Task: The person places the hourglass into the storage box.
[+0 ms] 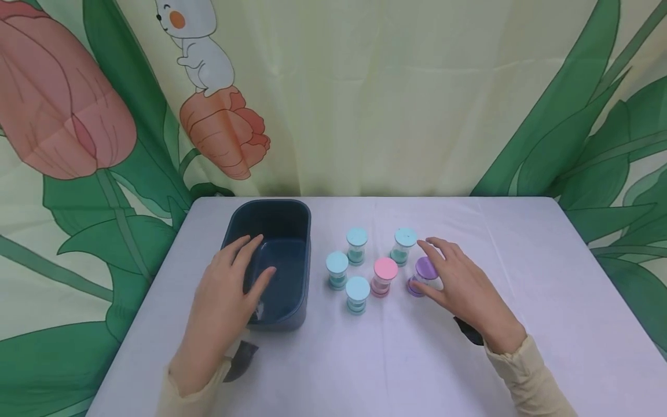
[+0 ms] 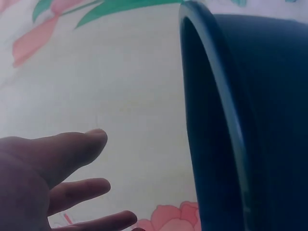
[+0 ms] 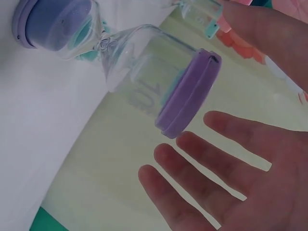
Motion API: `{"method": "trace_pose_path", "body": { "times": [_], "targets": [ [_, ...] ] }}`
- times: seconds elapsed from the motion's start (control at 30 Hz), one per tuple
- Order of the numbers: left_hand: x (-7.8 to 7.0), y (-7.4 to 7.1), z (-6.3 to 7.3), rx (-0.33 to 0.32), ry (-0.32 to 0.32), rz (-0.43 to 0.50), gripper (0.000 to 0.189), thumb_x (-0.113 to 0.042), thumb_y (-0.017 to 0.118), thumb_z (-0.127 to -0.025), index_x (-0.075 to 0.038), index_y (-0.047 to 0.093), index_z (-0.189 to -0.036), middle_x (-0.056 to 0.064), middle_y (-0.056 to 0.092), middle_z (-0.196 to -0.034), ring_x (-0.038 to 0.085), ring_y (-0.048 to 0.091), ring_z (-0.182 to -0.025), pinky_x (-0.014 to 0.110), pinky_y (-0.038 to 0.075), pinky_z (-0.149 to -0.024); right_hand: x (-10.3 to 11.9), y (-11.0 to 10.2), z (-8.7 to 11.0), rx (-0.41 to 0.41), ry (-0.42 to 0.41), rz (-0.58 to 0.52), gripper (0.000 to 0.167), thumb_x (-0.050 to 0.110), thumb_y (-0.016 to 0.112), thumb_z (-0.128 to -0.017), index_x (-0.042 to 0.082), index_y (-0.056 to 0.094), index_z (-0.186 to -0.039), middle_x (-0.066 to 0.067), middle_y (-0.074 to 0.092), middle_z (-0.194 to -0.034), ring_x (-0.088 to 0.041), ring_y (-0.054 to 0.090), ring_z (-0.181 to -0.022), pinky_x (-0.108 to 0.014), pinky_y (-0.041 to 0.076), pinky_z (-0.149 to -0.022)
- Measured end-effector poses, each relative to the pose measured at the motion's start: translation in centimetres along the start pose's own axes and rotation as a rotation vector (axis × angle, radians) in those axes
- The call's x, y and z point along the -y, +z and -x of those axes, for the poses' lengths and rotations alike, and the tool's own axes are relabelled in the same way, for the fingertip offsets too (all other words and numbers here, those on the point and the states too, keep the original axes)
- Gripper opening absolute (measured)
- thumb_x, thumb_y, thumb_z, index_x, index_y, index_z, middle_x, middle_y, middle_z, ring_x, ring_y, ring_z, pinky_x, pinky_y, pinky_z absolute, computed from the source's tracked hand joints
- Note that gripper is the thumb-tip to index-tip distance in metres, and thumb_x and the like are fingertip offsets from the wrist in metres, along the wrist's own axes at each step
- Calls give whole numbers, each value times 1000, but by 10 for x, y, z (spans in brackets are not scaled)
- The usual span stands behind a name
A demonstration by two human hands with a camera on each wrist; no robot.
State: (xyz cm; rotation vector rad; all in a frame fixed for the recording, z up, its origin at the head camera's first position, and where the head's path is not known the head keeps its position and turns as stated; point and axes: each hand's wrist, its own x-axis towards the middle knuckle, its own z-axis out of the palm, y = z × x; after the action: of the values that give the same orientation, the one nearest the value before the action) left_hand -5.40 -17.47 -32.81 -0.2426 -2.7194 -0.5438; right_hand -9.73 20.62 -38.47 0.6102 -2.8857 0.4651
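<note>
Left hand: fingers spread, empty; bin beside it. Right hand: spread wide, nothing gripped; purple hourglass between thumb and fingers. Toppling risk: sideways fingertip contact.

On a white-covered table, my left hand is over the left edge of a dark blue bin, fingers spread. My right hand opens around a purple hourglass; whether it touches, I cannot tell. A pink hourglass and four light-blue hourglasses stand upright between. Behind hangs a cream cloth printed with leaves, a tulip and a rabbit.
</note>
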Motion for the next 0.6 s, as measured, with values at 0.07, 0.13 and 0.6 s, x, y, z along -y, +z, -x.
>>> {"method": "trace_pose_path", "body": {
  "times": [0.07,0.13,0.6],
  "targets": [
    [3,-2,0,3,-17,0,59,-29,71,-92,-8,51,-143,21,52,-140,41,50,-127,60,46,-100,-1,1,0,-7,-2,-5,80,34,83,-79,3,46,-143,-21,49,-139,-38,49,-126,-57,52,-91],
    [6,-5,-1,8,-37,-2,58,-27,71,-92,-7,51,-143,21,52,-140,41,50,-127,60,46,-100,-2,1,0,-12,-4,-14,78,34,83,-80,2,48,-141,-20,51,-136,-37,51,-124,-56,54,-88],
    [32,-6,0,0,-145,20,50,-19,68,-93,-5,53,-138,23,52,-137,42,49,-127,62,46,-97,-8,2,0,-20,-2,-41,65,28,82,-81,2,54,-134,-15,57,-126,-33,58,-115,-52,56,-86]
  ]
}}
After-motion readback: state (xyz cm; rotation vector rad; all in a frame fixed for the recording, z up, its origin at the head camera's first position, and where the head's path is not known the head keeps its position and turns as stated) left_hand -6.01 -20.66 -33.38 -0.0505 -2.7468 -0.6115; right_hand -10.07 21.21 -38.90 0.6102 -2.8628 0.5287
